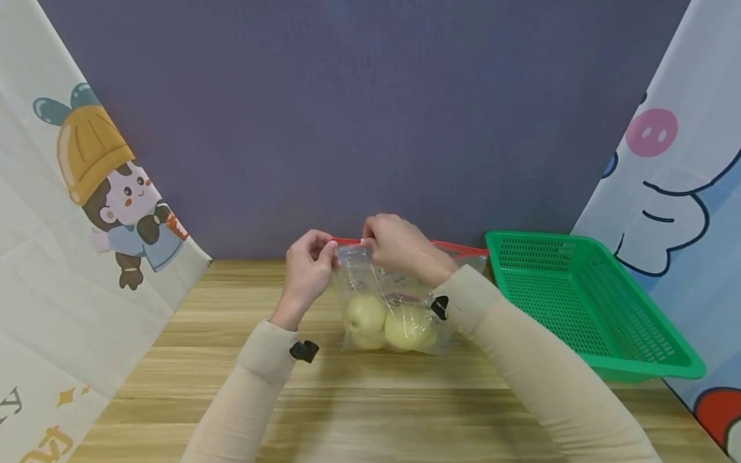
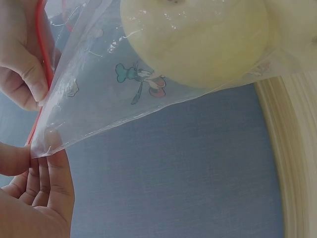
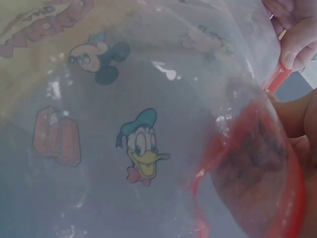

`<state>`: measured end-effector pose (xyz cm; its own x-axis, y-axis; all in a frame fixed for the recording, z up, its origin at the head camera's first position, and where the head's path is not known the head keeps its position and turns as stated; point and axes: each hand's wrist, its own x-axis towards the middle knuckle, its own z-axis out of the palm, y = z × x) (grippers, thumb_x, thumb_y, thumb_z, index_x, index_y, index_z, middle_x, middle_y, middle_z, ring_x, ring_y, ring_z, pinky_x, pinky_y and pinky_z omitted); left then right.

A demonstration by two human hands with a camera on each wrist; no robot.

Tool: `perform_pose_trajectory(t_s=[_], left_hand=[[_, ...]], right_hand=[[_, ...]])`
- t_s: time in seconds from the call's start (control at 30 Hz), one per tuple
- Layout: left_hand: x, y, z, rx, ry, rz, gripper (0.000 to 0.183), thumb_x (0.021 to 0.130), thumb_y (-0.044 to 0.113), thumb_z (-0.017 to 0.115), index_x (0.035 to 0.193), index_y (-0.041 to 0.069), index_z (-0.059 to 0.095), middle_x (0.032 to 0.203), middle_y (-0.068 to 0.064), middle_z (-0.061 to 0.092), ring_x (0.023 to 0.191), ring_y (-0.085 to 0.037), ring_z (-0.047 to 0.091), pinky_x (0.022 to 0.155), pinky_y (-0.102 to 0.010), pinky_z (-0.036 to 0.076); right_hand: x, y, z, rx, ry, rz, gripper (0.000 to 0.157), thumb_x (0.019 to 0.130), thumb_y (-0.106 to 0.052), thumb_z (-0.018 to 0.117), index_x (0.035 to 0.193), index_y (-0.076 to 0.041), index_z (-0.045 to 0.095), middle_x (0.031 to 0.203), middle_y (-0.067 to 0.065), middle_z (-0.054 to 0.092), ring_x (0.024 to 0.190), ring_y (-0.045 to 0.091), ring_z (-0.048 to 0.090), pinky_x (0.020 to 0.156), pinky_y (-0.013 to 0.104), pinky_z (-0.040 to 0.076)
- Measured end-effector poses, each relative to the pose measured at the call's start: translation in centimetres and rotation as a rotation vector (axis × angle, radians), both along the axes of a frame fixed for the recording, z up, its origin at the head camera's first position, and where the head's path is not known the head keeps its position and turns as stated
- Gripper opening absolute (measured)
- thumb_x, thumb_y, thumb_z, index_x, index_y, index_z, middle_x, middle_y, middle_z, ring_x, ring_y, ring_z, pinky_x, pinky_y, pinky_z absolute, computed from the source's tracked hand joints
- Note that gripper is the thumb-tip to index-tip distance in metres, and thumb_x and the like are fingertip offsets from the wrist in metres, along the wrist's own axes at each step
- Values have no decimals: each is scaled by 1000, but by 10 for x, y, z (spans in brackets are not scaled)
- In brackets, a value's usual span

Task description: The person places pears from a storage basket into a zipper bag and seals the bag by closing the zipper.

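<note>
A clear zip bag [image 1: 361, 273] with a red closure strip [image 1: 347, 242] and printed cartoon figures stands in front of me, holding several round, pale yellow fruits [image 1: 410, 328]. My left hand [image 1: 309, 267] pinches its upper left corner between thumb and fingers. A short way along the strip, my right hand [image 1: 399, 247] grips the red edge, thumb and finger beside a small white piece. To the right of that hand, the right wrist view has the red strip [image 3: 292, 198] parted in a loop, with the palm showing through the plastic. In the left wrist view, one fruit [image 2: 198, 39] fills the upper part.
A green perforated plastic basket [image 1: 579, 302] stands to the right, close to the bag's right corner and my right forearm. The wood-grain table [image 1: 359, 411] ends at a dark blue-grey backdrop [image 1: 370, 116]. Printed cloth panels hang at both sides.
</note>
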<state>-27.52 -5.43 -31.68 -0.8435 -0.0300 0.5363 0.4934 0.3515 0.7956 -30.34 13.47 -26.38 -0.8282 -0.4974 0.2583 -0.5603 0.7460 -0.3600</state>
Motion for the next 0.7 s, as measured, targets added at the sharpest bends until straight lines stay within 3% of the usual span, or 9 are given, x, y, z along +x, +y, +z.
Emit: perform_pose_trajectory(t_s=[0.7], left_hand=[[5, 0, 0, 8, 0, -1, 8, 101, 5, 62, 98, -1, 65, 77, -14, 65, 65, -23, 65, 54, -28, 57]], right_hand=[[4, 13, -2, 32, 17, -13, 9, 102, -15, 59, 96, -11, 64, 95, 1, 61, 82, 19, 59, 66, 32, 53]])
